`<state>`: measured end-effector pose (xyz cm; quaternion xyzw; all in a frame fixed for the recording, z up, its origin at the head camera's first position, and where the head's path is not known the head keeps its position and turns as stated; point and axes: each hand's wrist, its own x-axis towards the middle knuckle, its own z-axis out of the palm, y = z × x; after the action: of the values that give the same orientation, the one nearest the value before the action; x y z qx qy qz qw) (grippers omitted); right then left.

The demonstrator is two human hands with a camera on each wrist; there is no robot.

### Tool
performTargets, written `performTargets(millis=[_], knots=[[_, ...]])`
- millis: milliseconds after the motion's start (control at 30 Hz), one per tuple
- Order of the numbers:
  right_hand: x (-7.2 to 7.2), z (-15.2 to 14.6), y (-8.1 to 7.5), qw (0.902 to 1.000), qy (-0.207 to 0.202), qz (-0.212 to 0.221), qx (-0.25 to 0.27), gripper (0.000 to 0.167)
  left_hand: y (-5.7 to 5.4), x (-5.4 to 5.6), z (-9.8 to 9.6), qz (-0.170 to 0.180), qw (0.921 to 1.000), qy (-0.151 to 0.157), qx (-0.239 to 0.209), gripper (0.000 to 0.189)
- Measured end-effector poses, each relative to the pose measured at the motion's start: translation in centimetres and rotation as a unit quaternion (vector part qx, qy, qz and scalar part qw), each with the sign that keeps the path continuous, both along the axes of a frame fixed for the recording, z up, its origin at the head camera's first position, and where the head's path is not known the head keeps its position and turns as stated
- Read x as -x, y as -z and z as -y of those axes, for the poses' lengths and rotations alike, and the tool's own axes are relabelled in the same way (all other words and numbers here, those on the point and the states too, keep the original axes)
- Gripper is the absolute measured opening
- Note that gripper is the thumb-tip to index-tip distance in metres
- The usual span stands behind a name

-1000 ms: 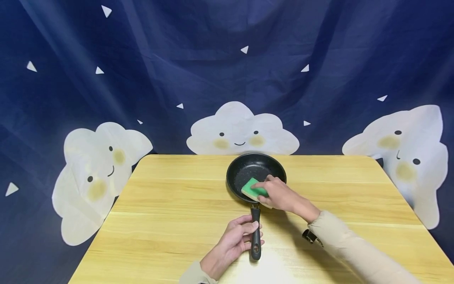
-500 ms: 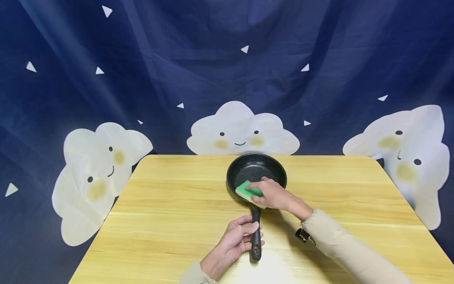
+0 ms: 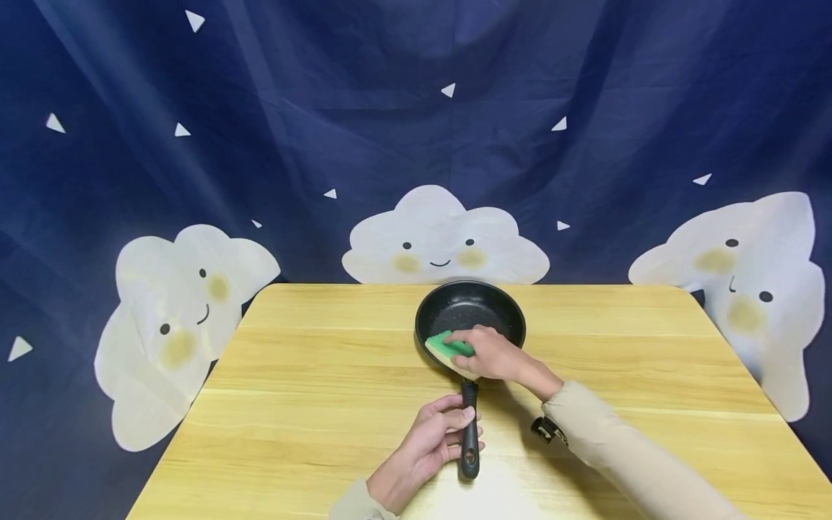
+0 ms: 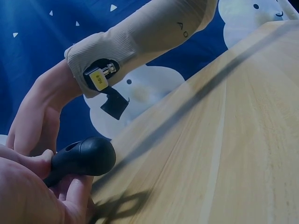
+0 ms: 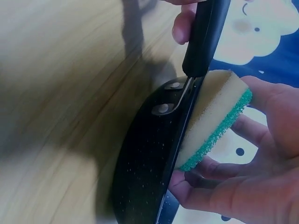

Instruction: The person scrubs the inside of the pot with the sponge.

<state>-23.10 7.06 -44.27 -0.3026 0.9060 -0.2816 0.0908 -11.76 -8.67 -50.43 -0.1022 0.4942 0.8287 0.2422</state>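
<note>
A black frying pan (image 3: 468,310) with a speckled inside sits near the table's back edge, its handle (image 3: 470,440) pointing toward me. My left hand (image 3: 425,440) grips that handle, thumb on top and fingers beneath; the left wrist view shows the handle's rounded end (image 4: 98,156) sticking out of the grip. In my right hand (image 3: 497,354) is a sponge (image 3: 448,348), green on top and pale yellow below, pinched between thumb and fingers. It lies at the pan's near-left side. The right wrist view has the sponge (image 5: 219,116) slanted over the rim beside the handle joint.
The pan stands on a light wooden table (image 3: 312,375). Behind it hangs a dark blue curtain (image 3: 364,108) with white clouds and triangles. A small black device (image 3: 549,430) is fixed at the right sleeve's cuff.
My right hand has slid the sponge to the left along the near side of the pan. The left hand and the pan have stayed in place.
</note>
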Motion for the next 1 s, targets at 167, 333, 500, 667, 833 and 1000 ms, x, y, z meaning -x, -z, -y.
performTargets(millis=[167,333,500,667,833,1000], knots=[[0.4,0.6,0.2,0.9997,-0.009,-0.002,0.022,0.035,0.0,0.1,0.0,0.002,1.0,0.001,0.0,0.04],[0.6,1.3,0.3,0.9993,0.009,0.014,0.033,0.037,-0.1,0.1,0.0,0.002,1.0,0.001,0.004,0.04],[0.9,1.9,0.5,0.9984,0.018,0.03,0.044,0.04,-0.1,0.1,0.0,0.002,1.0,0.003,0.004,0.041],[1.3,2.5,0.8,0.998,0.025,0.035,0.047,0.041,-0.1,0.1,0.0,0.005,1.0,-0.001,0.005,0.04],[1.8,3.1,1.0,0.9972,0.039,0.046,0.044,0.041,-0.1,0.0,-0.1,0.006,1.0,-0.003,0.006,0.039],[2.2,3.4,1.1,0.9971,0.043,0.043,0.044,0.041,-0.1,0.0,-0.1,0.004,1.0,-0.002,0.007,0.037]])
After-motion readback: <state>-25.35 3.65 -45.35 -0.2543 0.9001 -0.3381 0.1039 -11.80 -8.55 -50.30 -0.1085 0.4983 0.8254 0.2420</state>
